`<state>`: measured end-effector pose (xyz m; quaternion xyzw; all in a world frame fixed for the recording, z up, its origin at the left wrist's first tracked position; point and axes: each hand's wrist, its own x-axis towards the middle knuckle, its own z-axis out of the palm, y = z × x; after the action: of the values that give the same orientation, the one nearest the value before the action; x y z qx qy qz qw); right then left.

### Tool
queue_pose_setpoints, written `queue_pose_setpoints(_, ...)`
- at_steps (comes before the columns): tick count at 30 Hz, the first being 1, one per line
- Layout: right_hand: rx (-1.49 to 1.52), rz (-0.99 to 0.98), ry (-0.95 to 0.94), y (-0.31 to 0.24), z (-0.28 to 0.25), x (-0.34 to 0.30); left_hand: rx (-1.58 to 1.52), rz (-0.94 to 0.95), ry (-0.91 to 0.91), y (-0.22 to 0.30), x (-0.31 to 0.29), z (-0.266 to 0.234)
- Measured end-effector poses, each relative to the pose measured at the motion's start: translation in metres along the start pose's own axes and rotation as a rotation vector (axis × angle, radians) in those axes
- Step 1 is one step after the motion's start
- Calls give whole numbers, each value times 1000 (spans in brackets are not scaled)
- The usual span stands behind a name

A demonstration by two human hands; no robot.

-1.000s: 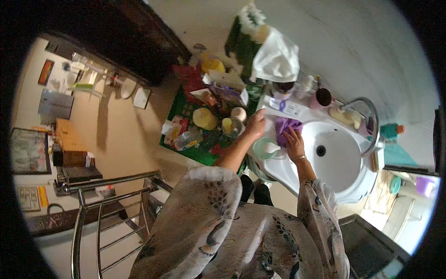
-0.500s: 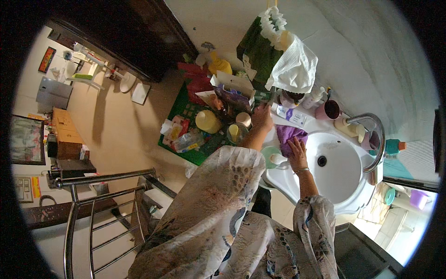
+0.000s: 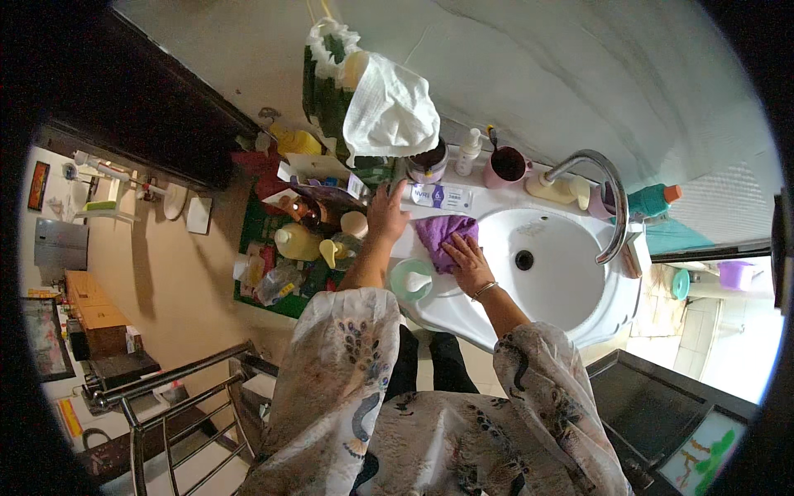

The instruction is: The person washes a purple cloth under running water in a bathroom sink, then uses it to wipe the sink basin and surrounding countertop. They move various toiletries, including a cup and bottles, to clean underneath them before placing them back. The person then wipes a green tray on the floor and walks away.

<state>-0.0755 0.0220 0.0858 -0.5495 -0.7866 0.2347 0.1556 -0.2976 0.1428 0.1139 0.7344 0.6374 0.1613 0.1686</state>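
Note:
My right hand point(image 3: 469, 263) lies flat on a folded purple cloth point(image 3: 447, 235), pressing it to the white counter left of the basin point(image 3: 571, 281). Its fingers are spread over the cloth. At the counter's left end, my left hand point(image 3: 387, 213) has its thumb and fingers apart and holds nothing that I can see; some of its fingers are hard to make out. Just right of it lies a white and purple tube point(image 3: 444, 197). Nearer me, a light green cup point(image 3: 411, 280) with a white object inside stands at the counter's front left.
Left of the counter, a green tray point(image 3: 248, 217) carries several bottles, including a cream bottle point(image 3: 296, 243). A white cloth point(image 3: 392, 107) hangs above the back. Along the wall stand a pump bottle point(image 3: 470, 154), a pink mug point(image 3: 505, 168) and the curved faucet point(image 3: 610, 178).
My view has shifted right, so the scene sits farther left. My left hand has come off the tray's edge area with its fingers opened wider. The right hand stays on the cloth.

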Motion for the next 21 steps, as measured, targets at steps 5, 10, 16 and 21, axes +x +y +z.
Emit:
queue_pose_setpoints(5,39,45,-8,-13,-7,-4,117,69,23,3,2,-2)
queue_pose_setpoints(10,43,-3,177,1,11,-18,80,104,-29,-8,-3,11)
queue_pose_setpoints(16,146,19,368,-1,-2,10,62,-148,-341,19,-23,-81)
queue_pose_setpoints(21,246,-62,521,-23,3,75,148,-86,-280,58,-53,-178)
